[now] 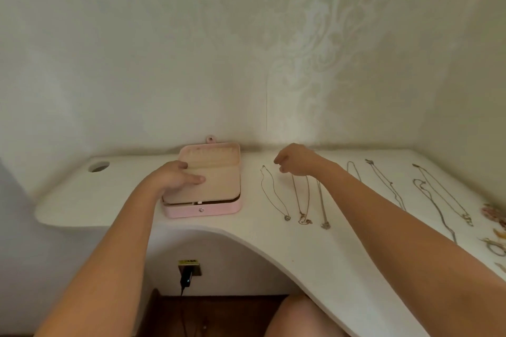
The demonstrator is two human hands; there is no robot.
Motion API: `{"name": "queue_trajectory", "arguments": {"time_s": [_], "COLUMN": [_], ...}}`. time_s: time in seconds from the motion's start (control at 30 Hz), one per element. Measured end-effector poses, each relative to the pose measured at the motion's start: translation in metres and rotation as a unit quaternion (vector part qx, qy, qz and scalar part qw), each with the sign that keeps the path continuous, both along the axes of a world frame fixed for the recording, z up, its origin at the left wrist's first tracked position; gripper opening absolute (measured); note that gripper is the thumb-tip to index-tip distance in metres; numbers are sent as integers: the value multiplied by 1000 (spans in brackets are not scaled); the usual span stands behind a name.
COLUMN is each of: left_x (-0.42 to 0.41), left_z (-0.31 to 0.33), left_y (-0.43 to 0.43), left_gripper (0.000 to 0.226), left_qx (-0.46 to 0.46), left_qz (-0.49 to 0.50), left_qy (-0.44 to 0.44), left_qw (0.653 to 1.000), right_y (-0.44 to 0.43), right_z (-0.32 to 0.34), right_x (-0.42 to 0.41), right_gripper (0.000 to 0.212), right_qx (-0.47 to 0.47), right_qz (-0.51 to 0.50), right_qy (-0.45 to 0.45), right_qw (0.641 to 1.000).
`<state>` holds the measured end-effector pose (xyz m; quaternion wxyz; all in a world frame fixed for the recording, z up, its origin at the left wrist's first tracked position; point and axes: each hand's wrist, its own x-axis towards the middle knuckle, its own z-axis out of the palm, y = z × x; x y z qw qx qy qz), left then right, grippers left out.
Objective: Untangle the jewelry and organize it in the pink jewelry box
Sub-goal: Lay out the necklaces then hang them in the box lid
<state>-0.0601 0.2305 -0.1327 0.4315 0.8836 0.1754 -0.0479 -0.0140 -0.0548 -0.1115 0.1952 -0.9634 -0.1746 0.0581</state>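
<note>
The pink jewelry box (219, 209) sits at the back of the white desk, its beige-lined lid (219, 183) partly raised. My left hand (175, 176) grips the lid's left edge, thumb lying on the lining. Right of the box, three necklaces lie straightened side by side: one with a round pendant (275, 197), a rose-coloured one (301, 208) and a silver one (323, 209). My right hand (295, 161) hovers over their upper ends with loosely curled fingers. No chain shows between its fingertips.
More chains (388, 186) (443, 197) lie spread out further right, with small pieces of jewelry (495, 246) at the desk's right edge. The desk (301, 249) has a cable hole (99, 166) at the back left and a curved front cut-out. The wall stands directly behind it.
</note>
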Motion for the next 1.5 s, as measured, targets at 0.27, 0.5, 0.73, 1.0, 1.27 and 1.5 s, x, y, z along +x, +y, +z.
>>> {"name": "queue_trajectory", "arguments": {"time_s": [0.27,0.5,0.73,1.0,1.27,1.5], "left_x": [24,42,43,28,13,13], "left_z": [0,-18,-23,-28,-31,-34], "left_y": [10,0,-1,-25,-50,-50], "left_gripper": [51,44,36,42,48,53], "left_qx": [35,176,193,131,119,128], "left_qz": [52,2,31,69,74,79], "left_qy": [-1,-71,-61,-157,-251,-261], "left_qw": [998,982,979,976,958,953], "right_y": [24,33,31,18,38,79], "right_z": [-14,-20,-25,53,152,178], "right_x": [47,77,73,38,15,30], "right_gripper": [41,16,17,9,13,13], "right_qx": [-7,-57,-50,297,303,290], "right_qz": [35,78,95,140,240,242], "right_qy": [27,20,22,117,84,-9], "right_qw": [999,995,994,937,919,926]}}
